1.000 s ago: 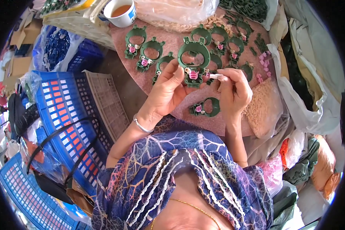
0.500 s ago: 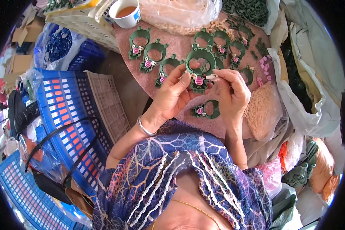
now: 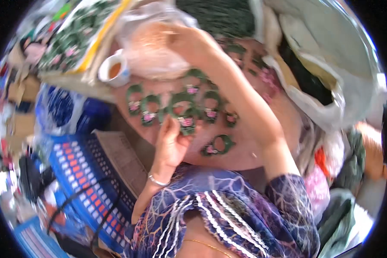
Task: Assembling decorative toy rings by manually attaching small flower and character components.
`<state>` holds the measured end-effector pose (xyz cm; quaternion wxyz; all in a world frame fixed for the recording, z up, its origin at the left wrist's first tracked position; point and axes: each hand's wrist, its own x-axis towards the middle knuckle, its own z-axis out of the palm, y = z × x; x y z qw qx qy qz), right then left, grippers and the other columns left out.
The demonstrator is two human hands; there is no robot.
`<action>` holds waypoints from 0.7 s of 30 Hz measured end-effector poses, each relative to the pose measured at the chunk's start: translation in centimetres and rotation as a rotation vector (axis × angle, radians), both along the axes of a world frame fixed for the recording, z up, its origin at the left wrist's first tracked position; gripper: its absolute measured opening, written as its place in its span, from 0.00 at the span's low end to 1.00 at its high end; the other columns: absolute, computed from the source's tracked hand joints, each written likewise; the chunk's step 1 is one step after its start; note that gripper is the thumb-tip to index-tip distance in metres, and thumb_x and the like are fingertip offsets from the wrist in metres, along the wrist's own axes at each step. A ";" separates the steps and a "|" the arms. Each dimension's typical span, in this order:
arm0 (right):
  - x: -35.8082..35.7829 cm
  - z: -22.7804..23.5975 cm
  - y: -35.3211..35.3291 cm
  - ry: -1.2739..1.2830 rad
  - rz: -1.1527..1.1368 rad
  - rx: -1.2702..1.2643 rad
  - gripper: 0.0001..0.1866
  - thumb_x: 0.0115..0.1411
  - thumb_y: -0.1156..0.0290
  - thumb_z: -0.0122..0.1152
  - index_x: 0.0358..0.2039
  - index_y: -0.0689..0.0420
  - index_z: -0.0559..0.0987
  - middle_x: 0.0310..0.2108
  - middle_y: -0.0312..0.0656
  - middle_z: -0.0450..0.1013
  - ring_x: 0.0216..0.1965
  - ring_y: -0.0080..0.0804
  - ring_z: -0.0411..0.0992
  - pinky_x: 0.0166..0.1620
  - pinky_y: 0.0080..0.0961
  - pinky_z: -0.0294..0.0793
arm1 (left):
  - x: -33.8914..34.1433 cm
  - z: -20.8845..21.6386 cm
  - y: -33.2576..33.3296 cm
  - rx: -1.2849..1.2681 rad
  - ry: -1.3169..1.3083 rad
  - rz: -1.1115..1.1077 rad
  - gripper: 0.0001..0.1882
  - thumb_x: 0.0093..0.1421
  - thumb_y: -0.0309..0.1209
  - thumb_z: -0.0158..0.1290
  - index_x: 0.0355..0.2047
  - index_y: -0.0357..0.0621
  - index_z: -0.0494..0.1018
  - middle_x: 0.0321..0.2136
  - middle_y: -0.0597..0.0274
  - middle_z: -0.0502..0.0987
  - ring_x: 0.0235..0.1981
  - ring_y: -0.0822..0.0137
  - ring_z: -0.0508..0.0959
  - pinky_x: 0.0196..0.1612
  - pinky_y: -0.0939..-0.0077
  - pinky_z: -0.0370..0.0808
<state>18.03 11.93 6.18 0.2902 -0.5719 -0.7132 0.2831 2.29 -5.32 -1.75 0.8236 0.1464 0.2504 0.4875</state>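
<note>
Steadiness matters most here: our left hand (image 3: 172, 144) pinches the green ring-shaped piece (image 3: 183, 115) between thumb and fingers near its lower end, above the pink table (image 3: 241, 152), its ring pointing away from us. We would do well to grip it lightly there, so that the pink insert (image 3: 186, 123) faces us uncovered. Our right hand (image 3: 182, 39) reaches to the far side, over the clear bag (image 3: 159, 69) of small beige parts (image 3: 148, 39); its fingertips are blurred, so we cannot tell whether they hold anything. With parts this small, we should take one at a time between thumb and forefinger, then bring the arm back high, since the forearm (image 3: 241, 90) passes close by the other green pieces (image 3: 210, 112) and a low wrist could knock them. The white cup (image 3: 123, 75) of brown liquid stands just beside the bag, so we should give it room.
</note>
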 end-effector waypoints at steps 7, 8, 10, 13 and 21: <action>0.6 -0.6 -5.5 0.773 -0.061 0.094 0.17 0.65 0.63 0.54 0.49 0.60 0.77 0.35 0.35 0.75 0.35 0.14 0.67 0.37 0.15 0.69 | -1.3 -0.6 0.6 0.000 0.051 -0.001 0.21 0.67 0.37 0.47 0.57 0.41 0.63 0.50 0.48 0.72 0.48 0.53 0.76 0.47 0.62 0.80; 2.0 -0.3 -8.6 0.807 -0.071 0.056 0.17 0.64 0.61 0.56 0.47 0.60 0.77 0.34 0.36 0.75 0.34 0.16 0.69 0.37 0.17 0.70 | -1.4 -0.4 0.8 0.011 0.019 -0.024 0.21 0.67 0.37 0.46 0.57 0.40 0.63 0.50 0.46 0.72 0.49 0.53 0.76 0.47 0.62 0.81; 5.3 -2.2 -13.2 0.436 -0.359 0.187 0.10 0.61 0.66 0.59 0.34 0.61 0.81 0.24 0.45 0.75 0.26 0.25 0.72 0.31 0.28 0.73 | -1.2 -0.4 1.0 -0.049 -0.017 -0.006 0.22 0.68 0.36 0.44 0.58 0.39 0.61 0.49 0.41 0.72 0.48 0.51 0.76 0.46 0.62 0.81; 10.7 -3.2 -20.7 0.102 -0.763 0.163 0.07 0.60 0.72 0.57 0.36 0.60 0.80 0.28 0.47 0.77 0.29 0.33 0.75 0.33 0.29 0.73 | -1.3 -0.6 1.4 -0.074 -0.063 -0.078 0.23 0.68 0.37 0.43 0.59 0.39 0.61 0.48 0.37 0.72 0.45 0.48 0.78 0.45 0.62 0.82; 21.0 -6.0 -31.2 -0.437 -1.188 0.197 0.09 0.56 0.77 0.53 0.37 0.61 0.78 0.30 0.56 0.75 0.33 0.54 0.74 0.37 0.40 0.72 | 0.2 -0.3 1.4 -0.031 -0.123 -0.212 0.23 0.69 0.36 0.42 0.60 0.37 0.59 0.50 0.31 0.69 0.46 0.46 0.77 0.45 0.61 0.82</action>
